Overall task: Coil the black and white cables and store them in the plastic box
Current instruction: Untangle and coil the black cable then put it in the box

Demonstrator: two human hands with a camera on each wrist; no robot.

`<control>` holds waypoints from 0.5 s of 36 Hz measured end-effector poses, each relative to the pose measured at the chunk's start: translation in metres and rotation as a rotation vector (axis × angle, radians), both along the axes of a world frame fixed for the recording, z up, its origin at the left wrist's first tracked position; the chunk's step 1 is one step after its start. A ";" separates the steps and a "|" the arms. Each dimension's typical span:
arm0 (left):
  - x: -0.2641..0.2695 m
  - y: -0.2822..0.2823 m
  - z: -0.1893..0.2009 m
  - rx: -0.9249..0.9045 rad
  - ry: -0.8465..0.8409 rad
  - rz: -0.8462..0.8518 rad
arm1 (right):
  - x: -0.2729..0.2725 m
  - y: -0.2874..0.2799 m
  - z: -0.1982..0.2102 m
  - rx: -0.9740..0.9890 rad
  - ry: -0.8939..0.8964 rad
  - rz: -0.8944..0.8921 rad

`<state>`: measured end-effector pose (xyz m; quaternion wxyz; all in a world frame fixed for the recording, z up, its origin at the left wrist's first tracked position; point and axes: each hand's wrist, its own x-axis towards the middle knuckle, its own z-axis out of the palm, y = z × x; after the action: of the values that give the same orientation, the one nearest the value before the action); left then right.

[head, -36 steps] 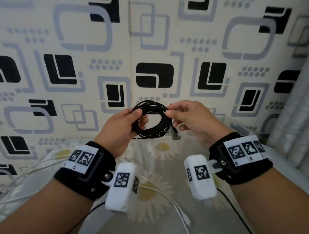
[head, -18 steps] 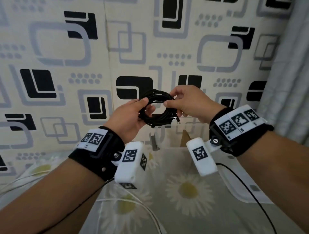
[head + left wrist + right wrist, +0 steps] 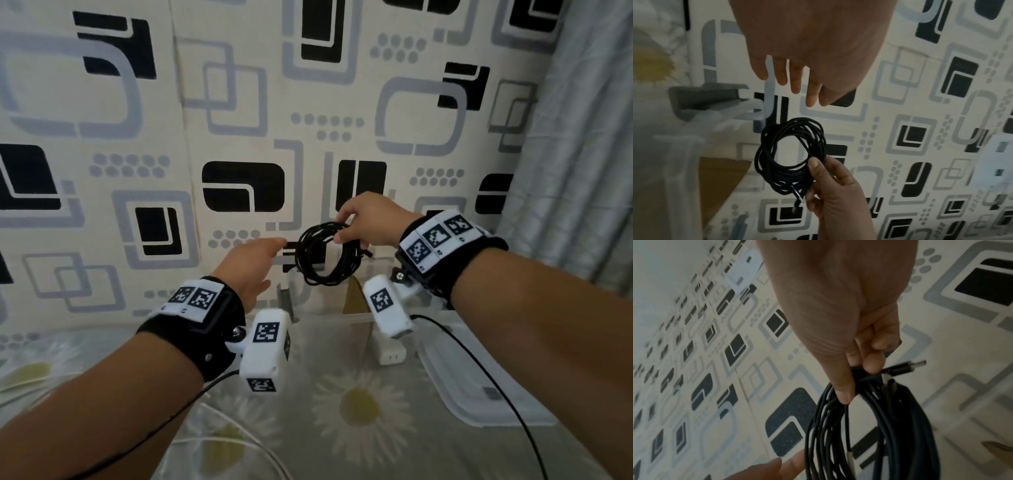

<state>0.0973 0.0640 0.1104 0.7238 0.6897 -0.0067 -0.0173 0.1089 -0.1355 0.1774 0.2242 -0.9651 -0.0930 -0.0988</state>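
The black cable (image 3: pixel 325 255) is wound into a loose coil and hangs in the air above the clear plastic box (image 3: pixel 342 318). My right hand (image 3: pixel 342 228) pinches the coil's top between thumb and fingers; the black cable (image 3: pixel 859 426) and its plug ends show under that grip. My left hand (image 3: pixel 270 260) is open just left of the coil, fingers straight and apart from it, as the left hand (image 3: pixel 797 78) also appears from the wrist. The white cable (image 3: pixel 239 428) lies loose on the flowered cloth at the bottom left.
The box's clear lid (image 3: pixel 479 394) lies to the right of the box. A white charger block (image 3: pixel 392 356) and a brown card (image 3: pixel 356 301) are inside the box. A patterned wall stands close behind and a grey curtain (image 3: pixel 582 171) hangs at the right.
Both hands carried the coil forward and right, over the box. My left hand has let go of the coil and opened; my right hand alone holds it.
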 end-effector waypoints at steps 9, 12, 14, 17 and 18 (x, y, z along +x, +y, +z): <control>0.018 -0.006 -0.024 0.064 0.176 -0.072 | 0.024 0.017 -0.017 -0.353 0.248 0.029; 0.026 -0.008 -0.027 0.080 0.192 -0.079 | 0.031 0.022 -0.021 -0.446 0.290 0.069; 0.031 -0.010 -0.028 0.117 0.176 -0.097 | 0.035 0.025 -0.023 -0.488 0.304 0.108; 0.037 -0.012 -0.032 0.145 0.177 -0.149 | 0.039 0.031 -0.028 -0.530 0.356 0.161; 0.038 -0.013 -0.034 0.143 0.185 -0.165 | 0.041 0.033 -0.031 -0.543 0.375 0.173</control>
<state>0.1354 0.0512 0.0768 0.6665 0.7321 0.0043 -0.1407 0.1497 -0.1028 0.1460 -0.0202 -0.9794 -0.1544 0.1283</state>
